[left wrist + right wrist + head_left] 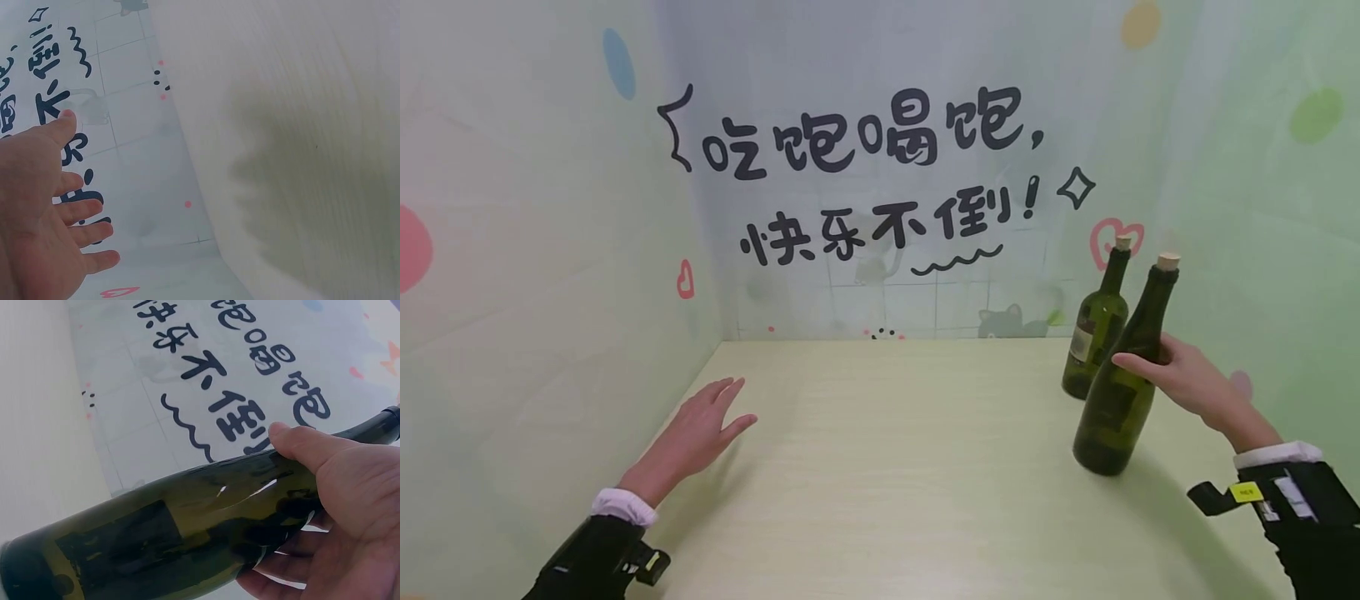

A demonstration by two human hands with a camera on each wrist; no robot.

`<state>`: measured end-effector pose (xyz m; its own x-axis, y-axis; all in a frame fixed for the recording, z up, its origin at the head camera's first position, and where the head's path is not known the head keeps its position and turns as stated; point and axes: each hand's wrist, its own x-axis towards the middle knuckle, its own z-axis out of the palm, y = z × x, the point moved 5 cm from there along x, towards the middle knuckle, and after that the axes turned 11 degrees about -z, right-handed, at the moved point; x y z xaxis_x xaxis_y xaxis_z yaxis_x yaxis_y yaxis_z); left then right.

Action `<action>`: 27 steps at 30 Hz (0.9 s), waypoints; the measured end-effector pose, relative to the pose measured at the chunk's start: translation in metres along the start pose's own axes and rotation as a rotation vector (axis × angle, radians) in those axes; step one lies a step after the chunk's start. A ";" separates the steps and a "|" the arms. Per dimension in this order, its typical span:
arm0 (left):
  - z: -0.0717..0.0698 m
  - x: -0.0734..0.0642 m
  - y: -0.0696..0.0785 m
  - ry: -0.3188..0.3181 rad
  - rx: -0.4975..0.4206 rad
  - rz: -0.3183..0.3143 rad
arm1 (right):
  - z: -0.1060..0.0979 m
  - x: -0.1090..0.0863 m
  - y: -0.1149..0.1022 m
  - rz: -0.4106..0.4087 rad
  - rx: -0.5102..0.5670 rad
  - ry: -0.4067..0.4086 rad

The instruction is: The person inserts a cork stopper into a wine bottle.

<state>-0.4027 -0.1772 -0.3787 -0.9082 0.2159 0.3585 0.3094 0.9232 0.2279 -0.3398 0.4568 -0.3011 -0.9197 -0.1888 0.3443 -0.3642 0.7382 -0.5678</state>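
Observation:
My right hand grips a dark green glass bottle around its upper body, below the neck. This bottle has a cork in its mouth and leans, neck to the right. Whether its base touches the table cannot be told. In the right wrist view the thumb lies along the near side of the bottle, and the fingers curl behind it. Just behind stands a second corked green bottle with a pale label, partly hidden by the first. Over the table's left side, my left hand holds nothing, fingers extended.
The pale wooden table spans the space between the hands. A printed backdrop with dark lettering rises at its back edge, and printed side walls flank it left and right.

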 end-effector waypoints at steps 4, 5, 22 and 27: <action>0.000 0.001 0.000 -0.003 0.003 0.002 | -0.007 0.002 0.007 0.010 -0.028 0.023; 0.000 0.002 0.000 -0.003 0.002 0.003 | -0.008 0.002 0.009 0.014 -0.031 0.028; -0.003 -0.006 -0.006 -0.028 0.013 -0.024 | -0.024 0.008 0.050 0.146 -0.008 0.074; -0.004 -0.008 -0.008 -0.025 0.006 -0.024 | -0.029 0.007 0.057 0.131 -0.016 0.088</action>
<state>-0.3972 -0.1878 -0.3798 -0.9220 0.2017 0.3305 0.2862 0.9299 0.2310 -0.3625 0.5163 -0.3098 -0.9425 -0.0337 0.3326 -0.2393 0.7629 -0.6006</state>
